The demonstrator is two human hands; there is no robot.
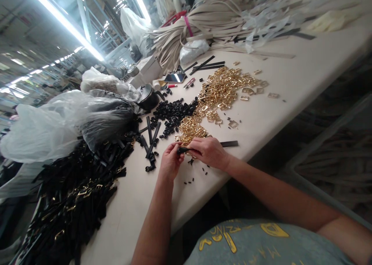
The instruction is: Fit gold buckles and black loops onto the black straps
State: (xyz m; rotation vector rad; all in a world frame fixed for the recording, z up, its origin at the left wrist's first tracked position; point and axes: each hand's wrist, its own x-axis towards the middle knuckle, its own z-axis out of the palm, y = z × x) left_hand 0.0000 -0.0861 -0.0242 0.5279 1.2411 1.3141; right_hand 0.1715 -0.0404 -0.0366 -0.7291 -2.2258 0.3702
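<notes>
My left hand [172, 161] pinches one end of a black strap [183, 150]. From the right, my right hand [209, 152] grips the same piece with thumb and fingers, close to the left fingertips. A flat black strip [229, 144] sticks out beyond my right hand; whether it belongs to the held strap is hidden. Directly behind my hands lies a heap of gold buckles [192, 130], partly covered by my fingers. Small black loops [174, 115] are piled just beyond it. Several tiny black bits [189, 182] are scattered on the table near my wrists.
A larger pile of gold buckles [223, 88] lies further back on the pale table [261, 113]. To the left are black straps with gold buckles [78, 195] under plastic bags [52, 121]. A black lidded pot [147, 96], a phone [174, 78] and beige straps [209, 20] are behind.
</notes>
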